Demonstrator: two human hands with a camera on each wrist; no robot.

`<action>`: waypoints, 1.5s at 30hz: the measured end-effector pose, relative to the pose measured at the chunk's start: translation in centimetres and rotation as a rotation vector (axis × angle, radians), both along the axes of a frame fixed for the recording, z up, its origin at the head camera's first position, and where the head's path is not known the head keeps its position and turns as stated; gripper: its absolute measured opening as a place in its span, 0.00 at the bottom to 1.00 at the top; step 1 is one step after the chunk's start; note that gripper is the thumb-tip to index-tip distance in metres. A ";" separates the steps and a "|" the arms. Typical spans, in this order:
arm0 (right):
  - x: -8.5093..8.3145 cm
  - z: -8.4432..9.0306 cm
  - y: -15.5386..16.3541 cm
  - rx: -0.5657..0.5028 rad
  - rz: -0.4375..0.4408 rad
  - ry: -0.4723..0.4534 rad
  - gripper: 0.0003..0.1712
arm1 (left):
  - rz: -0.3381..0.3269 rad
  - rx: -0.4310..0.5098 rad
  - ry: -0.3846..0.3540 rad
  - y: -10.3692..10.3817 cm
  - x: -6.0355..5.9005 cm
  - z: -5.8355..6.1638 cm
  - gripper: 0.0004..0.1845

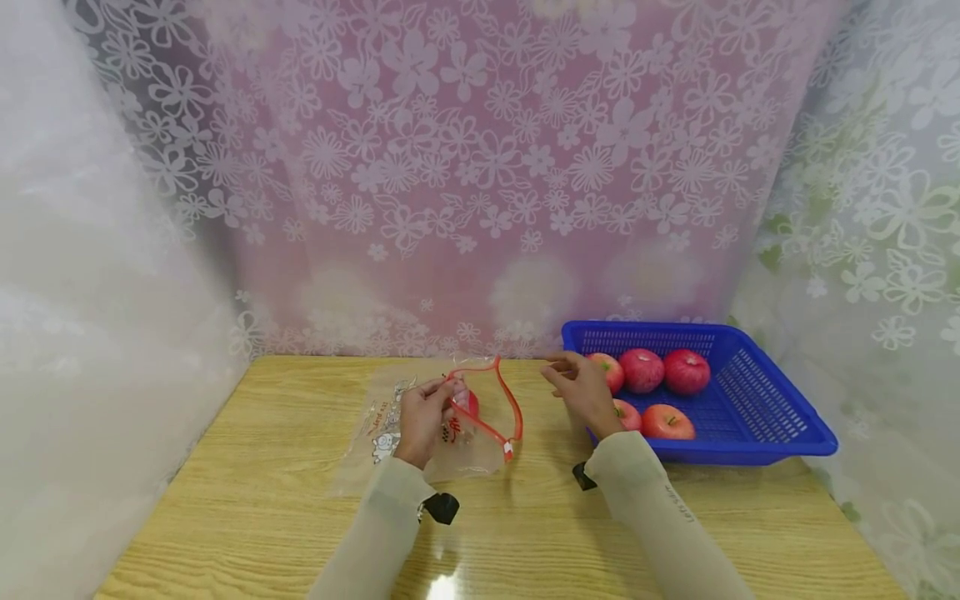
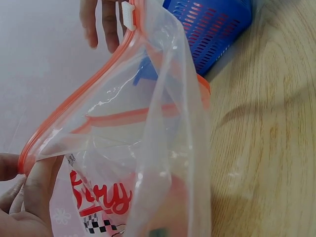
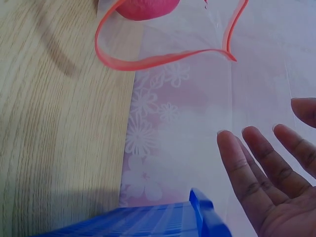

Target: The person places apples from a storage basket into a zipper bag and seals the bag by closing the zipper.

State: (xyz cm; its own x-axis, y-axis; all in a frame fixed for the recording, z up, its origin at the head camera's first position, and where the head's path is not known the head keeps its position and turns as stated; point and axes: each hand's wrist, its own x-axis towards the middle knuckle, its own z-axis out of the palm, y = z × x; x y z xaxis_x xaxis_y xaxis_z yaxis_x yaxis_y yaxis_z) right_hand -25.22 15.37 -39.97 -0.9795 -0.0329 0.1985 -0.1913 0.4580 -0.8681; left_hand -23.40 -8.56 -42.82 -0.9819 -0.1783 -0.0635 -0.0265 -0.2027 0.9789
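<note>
A clear zip bag (image 1: 450, 437) with an orange-red zip rim (image 1: 512, 406) lies on the wooden table, its mouth open toward the right. My left hand (image 1: 422, 417) pinches the rim at the bag's left side, as the left wrist view shows with fingers (image 2: 42, 185) on the orange strip (image 2: 79, 101). A red apple (image 1: 467, 402) sits inside the bag (image 3: 187, 74), seen also as a red apple (image 3: 148, 7) in the right wrist view. My right hand (image 1: 579, 385) hovers with straight fingers (image 3: 252, 168) between the bag and the blue basket (image 1: 780, 417), holding nothing.
The blue plastic basket (image 3: 163, 222) at the right holds several red apples (image 1: 663, 371). Flowered lace curtains close off the back and both sides. Bare wooden tabletop (image 1: 262, 508) lies in front of the hands.
</note>
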 end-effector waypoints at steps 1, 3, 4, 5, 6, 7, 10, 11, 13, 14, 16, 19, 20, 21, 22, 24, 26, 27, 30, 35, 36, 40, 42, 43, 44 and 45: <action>0.0 0.0 0.1 0.005 -0.004 0.002 0.19 | 0.000 -0.005 -0.002 0.0 0.0 0.1 0.14; 0.1 0.2 0.3 0.016 -0.016 0.002 0.18 | 0.000 -0.010 -0.002 -0.1 0.1 0.2 0.14; 0.2 0.2 0.4 0.019 -0.020 0.003 0.18 | 0.002 -0.010 -0.008 -0.1 0.1 0.3 0.14; 0.2 0.3 0.5 0.018 -0.021 0.004 0.18 | 0.002 -0.010 -0.008 -0.1 0.1 0.3 0.14; 0.3 0.3 0.6 0.020 -0.021 0.003 0.19 | 0.002 -0.009 -0.006 -0.1 0.2 0.3 0.14; 0.3 0.3 0.7 0.024 -0.020 0.006 0.19 | 0.001 -0.010 -0.004 -0.1 0.2 0.4 0.14; 0.4 0.1 0.9 0.014 -0.021 0.002 0.19 | -0.002 -0.007 -0.007 -0.1 0.2 0.4 0.14; 0.5 0.1 1.0 0.013 -0.019 0.001 0.19 | -0.003 -0.004 -0.007 -0.1 0.2 0.4 0.14; 0.6 0.0 1.2 0.011 -0.020 0.006 0.18 | -0.005 0.001 -0.008 -0.2 0.3 0.4 0.15; 0.6 -0.1 1.2 0.004 -0.024 0.006 0.18 | -0.007 0.003 -0.008 -0.2 0.3 0.3 0.15; 0.7 -0.1 1.4 0.005 -0.030 0.019 0.17 | -0.008 0.006 -0.008 -0.2 0.4 0.3 0.15; 0.8 -0.1 1.7 0.007 -0.040 0.034 0.16 | -0.010 0.009 -0.006 -0.2 0.4 0.3 0.16; 0.9 -0.1 1.8 0.006 -0.044 0.033 0.16 | -0.011 0.010 -0.004 -0.2 0.4 0.3 0.16; 0.9 -0.1 1.9 0.004 -0.049 0.034 0.16 | -0.011 0.015 -0.004 -0.2 0.4 0.3 0.16; 1.0 -0.1 2.1 0.004 -0.050 0.034 0.16 | -0.011 0.019 -0.004 -0.2 0.4 0.3 0.15; 1.1 -0.2 2.4 0.009 -0.059 0.032 0.17 | -0.013 0.025 -0.003 -0.1 0.4 0.3 0.15; 1.2 -0.4 2.8 0.013 -0.070 0.025 0.18 | -0.011 0.025 -0.003 -0.1 0.4 0.2 0.15; 1.3 -0.4 3.0 0.018 -0.072 0.023 0.19 | -0.008 0.026 -0.001 -0.1 0.4 0.2 0.15; 1.4 -0.4 3.4 0.018 -0.074 0.016 0.20 | 0.003 0.025 -0.001 0.0 0.4 0.2 0.15; 1.9 -0.1 3.8 -0.001 -0.076 0.035 0.20 | 0.007 0.025 0.002 0.1 0.3 0.0 0.15; 2.0 0.0 3.9 -0.003 -0.079 0.038 0.20 | 0.004 0.027 0.003 0.1 0.3 0.0 0.15; 2.1 -0.1 4.4 -0.002 -0.098 0.020 0.20 | -0.007 0.042 0.008 0.1 0.4 0.0 0.16; 2.1 -0.2 4.7 -0.010 -0.104 0.009 0.21 | -0.007 0.047 0.011 0.0 0.4 -0.1 0.16; 2.1 -0.3 4.8 -0.018 -0.105 0.006 0.21 | -0.004 0.048 0.008 0.0 0.3 -0.1 0.16; 2.0 -0.3 4.9 -0.027 -0.106 0.004 0.21 | -0.001 0.049 0.006 0.0 0.3 -0.2 0.16; 2.0 -0.3 5.1 -0.032 -0.106 0.004 0.21 | 0.002 0.049 0.003 0.0 0.2 -0.3 0.15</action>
State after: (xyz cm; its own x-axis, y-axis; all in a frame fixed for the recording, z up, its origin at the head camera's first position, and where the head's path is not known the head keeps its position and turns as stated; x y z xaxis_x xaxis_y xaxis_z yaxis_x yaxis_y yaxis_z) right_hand -23.21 20.44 -40.32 -0.9763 0.0776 0.2020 -0.1469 0.4478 -0.8820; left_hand -23.15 -8.52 -43.09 -0.9817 -0.1773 -0.0691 -0.0228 -0.2508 0.9678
